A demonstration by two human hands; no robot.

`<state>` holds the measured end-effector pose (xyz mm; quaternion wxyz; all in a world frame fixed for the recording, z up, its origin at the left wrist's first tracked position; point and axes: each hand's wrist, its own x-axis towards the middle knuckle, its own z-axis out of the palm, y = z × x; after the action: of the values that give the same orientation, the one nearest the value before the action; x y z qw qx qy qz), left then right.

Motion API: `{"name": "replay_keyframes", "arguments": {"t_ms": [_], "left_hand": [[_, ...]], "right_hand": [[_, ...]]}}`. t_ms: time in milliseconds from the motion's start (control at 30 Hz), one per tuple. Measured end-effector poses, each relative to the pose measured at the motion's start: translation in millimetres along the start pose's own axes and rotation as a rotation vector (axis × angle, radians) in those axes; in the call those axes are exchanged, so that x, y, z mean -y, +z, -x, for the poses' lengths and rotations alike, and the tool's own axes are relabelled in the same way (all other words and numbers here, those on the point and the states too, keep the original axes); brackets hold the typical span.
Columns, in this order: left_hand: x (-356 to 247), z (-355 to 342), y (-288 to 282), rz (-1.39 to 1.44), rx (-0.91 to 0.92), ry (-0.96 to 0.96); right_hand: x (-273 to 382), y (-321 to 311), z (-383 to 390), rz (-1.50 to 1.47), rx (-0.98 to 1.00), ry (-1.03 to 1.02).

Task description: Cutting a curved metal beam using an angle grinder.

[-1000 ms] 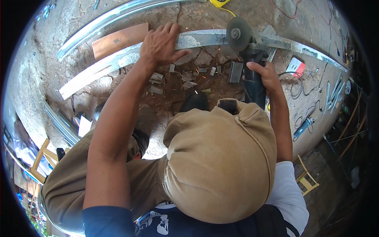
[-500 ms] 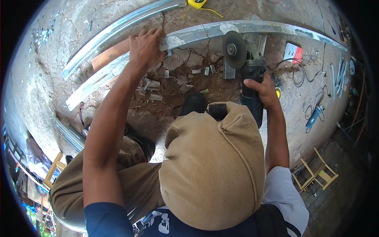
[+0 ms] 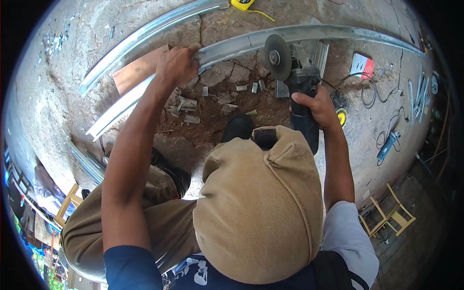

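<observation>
My left hand [image 3: 177,66] is closed around a long grey metal channel [image 3: 229,47], which lies across the floor from lower left to far right. In my right hand [image 3: 320,107] is a black angle grinder [image 3: 303,92], gripped by its body. Its round cutting disc [image 3: 282,60] stands upright over the near edge of the channel; whether it touches the metal I cannot tell. A flat reddish-brown piece [image 3: 140,70] lies beside my left hand, partly hidden by it. Just right of the disc, a short ribbed metal piece [image 3: 320,57] sits under the channel.
Another metal channel [image 3: 150,41] lies farther off, near a yellow tape measure [image 3: 242,4]. Small metal offcuts [image 3: 188,104] litter the dirt before my shoe [image 3: 238,127]. On the right are a red-and-white packet [image 3: 362,65], a coiled cable [image 3: 369,94] and a blue power tool [image 3: 387,147].
The long channel has turned over, showing its grooved side instead of the white-smeared face. My left hand turned with it and moved slightly nearer. The grinder has shifted a little left.
</observation>
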<state>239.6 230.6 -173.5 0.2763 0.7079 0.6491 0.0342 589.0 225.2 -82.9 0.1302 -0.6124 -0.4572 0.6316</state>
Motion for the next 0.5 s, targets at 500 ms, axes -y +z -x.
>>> {"name": "replay_keyframes", "arguments": {"t_ms": [500], "left_hand": [[-7, -1, -24, -0.205, -0.257, 0.134]], "right_hand": [[13, -7, 14, -0.088, -0.022, 0.075]]}}
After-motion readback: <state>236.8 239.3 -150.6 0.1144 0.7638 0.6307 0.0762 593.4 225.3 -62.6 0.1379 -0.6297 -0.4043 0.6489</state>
